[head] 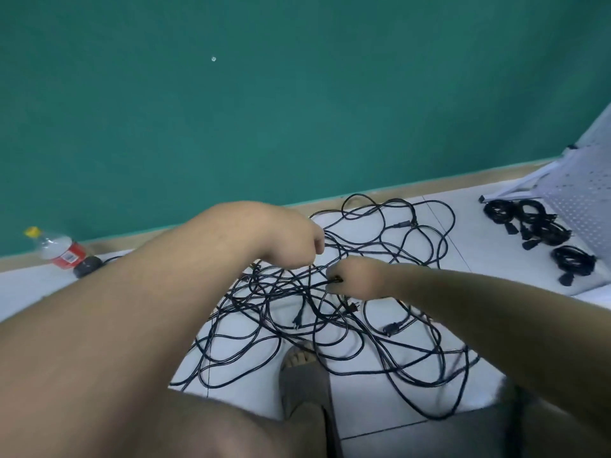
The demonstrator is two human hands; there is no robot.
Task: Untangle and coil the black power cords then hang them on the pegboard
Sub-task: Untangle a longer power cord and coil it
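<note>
A large tangle of black power cords [370,246] sprawls over the white tiled floor in front of me, with several plugs showing among the loops. My left hand [294,241] hovers over the top of the tangle, fingers curled down around a cord strand. Just right of it, my right hand [355,280] grips a black plug end of a cord. Several coiled black cords [532,223] lie on the floor at the right, beside the white pegboard [582,196], which leans at the right edge.
A plastic bottle [58,249] with a yellow cap and red label lies at the left by the green wall [297,94]. My sandalled foot [305,371] stands at the near edge of the tangle. My knees fill the bottom of the view.
</note>
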